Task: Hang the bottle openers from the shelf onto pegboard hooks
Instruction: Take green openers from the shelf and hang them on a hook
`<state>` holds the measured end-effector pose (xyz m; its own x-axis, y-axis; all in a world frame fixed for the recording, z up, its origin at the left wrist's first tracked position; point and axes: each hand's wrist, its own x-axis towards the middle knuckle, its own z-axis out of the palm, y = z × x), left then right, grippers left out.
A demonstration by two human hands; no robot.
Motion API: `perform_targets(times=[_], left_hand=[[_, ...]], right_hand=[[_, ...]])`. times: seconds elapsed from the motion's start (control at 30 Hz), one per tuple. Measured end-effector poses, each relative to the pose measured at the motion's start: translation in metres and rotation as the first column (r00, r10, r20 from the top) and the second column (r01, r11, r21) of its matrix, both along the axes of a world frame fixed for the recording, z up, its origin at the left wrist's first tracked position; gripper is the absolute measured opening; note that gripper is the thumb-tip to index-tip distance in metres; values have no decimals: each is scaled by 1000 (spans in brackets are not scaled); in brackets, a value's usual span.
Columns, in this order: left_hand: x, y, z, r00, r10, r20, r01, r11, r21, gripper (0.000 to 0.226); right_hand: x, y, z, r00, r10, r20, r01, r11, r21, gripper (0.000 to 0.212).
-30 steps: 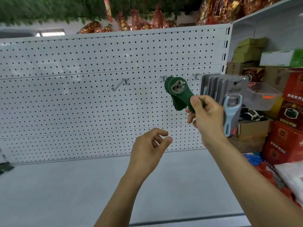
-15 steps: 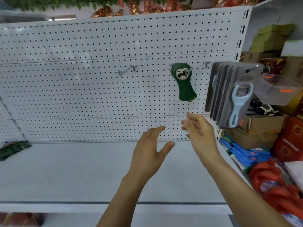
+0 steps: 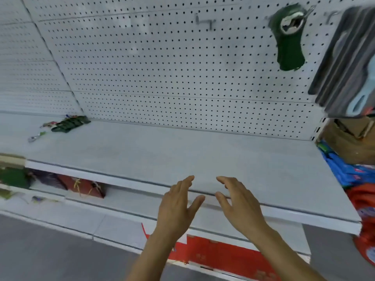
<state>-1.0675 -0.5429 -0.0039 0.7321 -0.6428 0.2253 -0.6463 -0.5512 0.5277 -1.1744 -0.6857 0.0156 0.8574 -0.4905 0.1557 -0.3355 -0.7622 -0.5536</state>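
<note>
While both hands hover empty over the shelf (image 3: pixel 182 151) edge, the left hand (image 3: pixel 176 207) and right hand (image 3: pixel 239 207) have loosely spread fingers. A green bottle opener (image 3: pixel 289 37) hangs on one pegboard hook (image 3: pixel 310 10); how many hang behind it is unclear. One bare hook (image 3: pixel 205 22) juts left of it. A green opener pile (image 3: pixel 70 124) lies far left, count unclear. No writing is legible.

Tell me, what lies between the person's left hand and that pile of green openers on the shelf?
Nothing: in the head view, only bare grey shelf stretches from the left hand to the green openers at its far left.
</note>
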Motion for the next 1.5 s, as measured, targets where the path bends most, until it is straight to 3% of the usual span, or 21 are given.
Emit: perform_targets(times=[0.17, 0.33, 0.73, 0.9, 1.37, 1.5], left_hand=[[16, 43, -15, 996, 90, -19, -88, 992, 89, 61], [52, 96, -18, 989, 147, 4, -146, 978, 148, 57], [207, 286, -7, 975, 212, 62, -221, 950, 221, 52], [280, 349, -3, 969, 238, 59, -246, 944, 219, 48], [478, 379, 1, 948, 294, -118, -286, 955, 79, 44], [543, 376, 5, 946, 301, -120, -289, 951, 108, 44]], right_hand=[[29, 37, -10, 987, 89, -133, -96, 994, -51, 45], [77, 84, -15, 969, 183, -168, -198, 977, -75, 44], [254, 269, -20, 952, 289, -100, -286, 957, 45, 40], [322, 317, -12, 951, 305, -44, -299, 948, 106, 30], [532, 328, -15, 942, 331, -52, -320, 935, 150, 26], [601, 325, -13, 942, 332, -54, -320, 933, 162, 25]])
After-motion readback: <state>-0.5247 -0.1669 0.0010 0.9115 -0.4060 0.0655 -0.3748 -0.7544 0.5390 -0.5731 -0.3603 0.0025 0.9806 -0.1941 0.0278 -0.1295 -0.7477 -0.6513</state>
